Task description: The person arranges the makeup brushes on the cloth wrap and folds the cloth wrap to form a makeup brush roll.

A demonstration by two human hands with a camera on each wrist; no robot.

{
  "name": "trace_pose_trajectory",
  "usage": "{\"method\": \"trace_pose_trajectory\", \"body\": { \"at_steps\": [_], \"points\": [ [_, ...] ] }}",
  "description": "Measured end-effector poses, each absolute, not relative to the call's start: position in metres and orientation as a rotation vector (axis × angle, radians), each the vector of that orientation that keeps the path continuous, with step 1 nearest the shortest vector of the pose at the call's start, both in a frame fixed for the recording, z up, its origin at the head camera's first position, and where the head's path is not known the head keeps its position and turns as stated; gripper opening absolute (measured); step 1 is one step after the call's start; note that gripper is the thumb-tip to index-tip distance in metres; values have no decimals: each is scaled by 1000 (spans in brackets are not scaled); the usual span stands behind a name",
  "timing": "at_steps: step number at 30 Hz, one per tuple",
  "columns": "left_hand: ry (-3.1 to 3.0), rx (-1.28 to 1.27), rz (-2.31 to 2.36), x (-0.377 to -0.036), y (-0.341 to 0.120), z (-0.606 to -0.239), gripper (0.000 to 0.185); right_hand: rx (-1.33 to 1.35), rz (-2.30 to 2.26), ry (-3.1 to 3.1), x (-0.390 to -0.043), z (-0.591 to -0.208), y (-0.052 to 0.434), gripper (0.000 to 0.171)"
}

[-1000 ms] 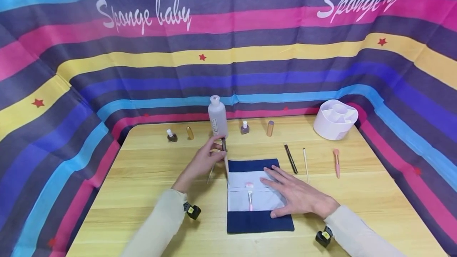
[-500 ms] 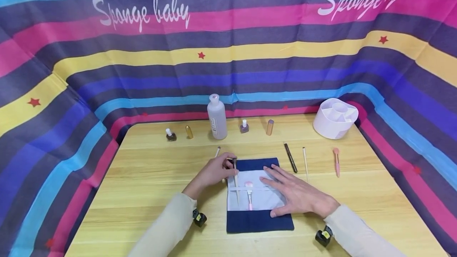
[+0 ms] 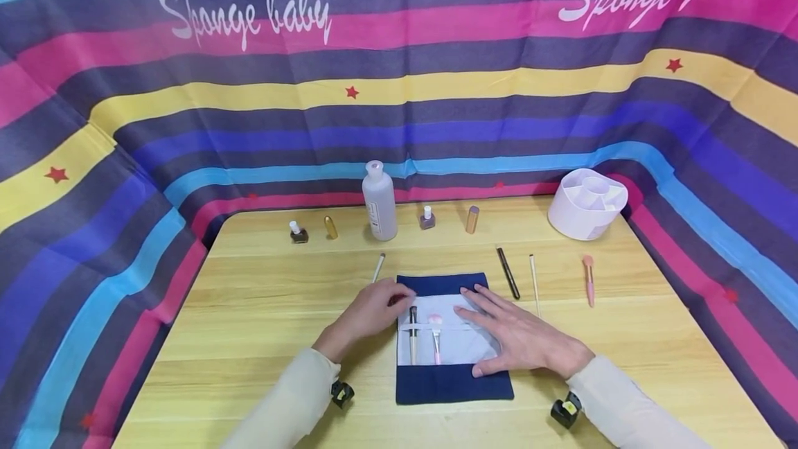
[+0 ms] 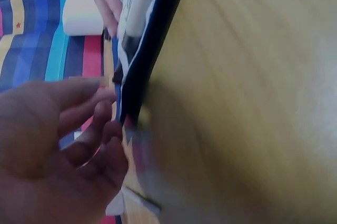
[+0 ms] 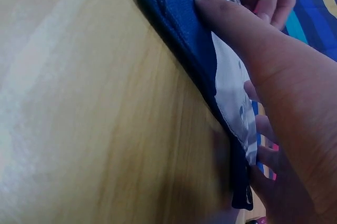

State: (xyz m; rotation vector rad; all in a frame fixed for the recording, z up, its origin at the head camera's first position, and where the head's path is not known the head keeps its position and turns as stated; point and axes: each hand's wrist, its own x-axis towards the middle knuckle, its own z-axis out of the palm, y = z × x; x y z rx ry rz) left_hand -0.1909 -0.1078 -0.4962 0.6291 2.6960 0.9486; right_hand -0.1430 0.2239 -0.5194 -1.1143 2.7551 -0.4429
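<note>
Brush roll (image 3: 451, 380) flat on tabletop (image 3: 262, 310); right hand (image 3: 520, 338) presses it, fingers straight; left hand (image 3: 370, 310) relaxed at brush (image 3: 412, 331).

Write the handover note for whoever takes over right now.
Left hand: at the left edge of the brush roll, fingers by the dark-tipped brush; whether it grips is unclear.
Right hand: flat, pressing the roll's right side.
Done: dark-tipped brush and pink brush sit under the roll's band.
Left: white-handled brush, black pencil, thin stick and pink sponge brush lie loose on the table.
</note>
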Motion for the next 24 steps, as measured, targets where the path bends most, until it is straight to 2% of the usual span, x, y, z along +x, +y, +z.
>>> {"method": "trace_pose_trajectory", "body": {
  "at_steps": [8,11,17,21,24],
  "points": [
    [3002,256,972,-228,-127,-504,18,-1141,-429,2776,-144,-523,225,105],
    [3025,190,900,-234,-130,-506,19,-1142,-435,2777,-143,-524,225,105],
    [3028,194,827,-235,-129,-507,11,-1140,-458,2773,-143,-524,224,105],
    [3014,246,849,-232,-123,-496,22,-1148,-454,2773,-144,-524,224,105],
    [2850,272,1088,-229,-112,-476,29,-1150,-456,2776,-145,-524,226,106]
  ]
}}
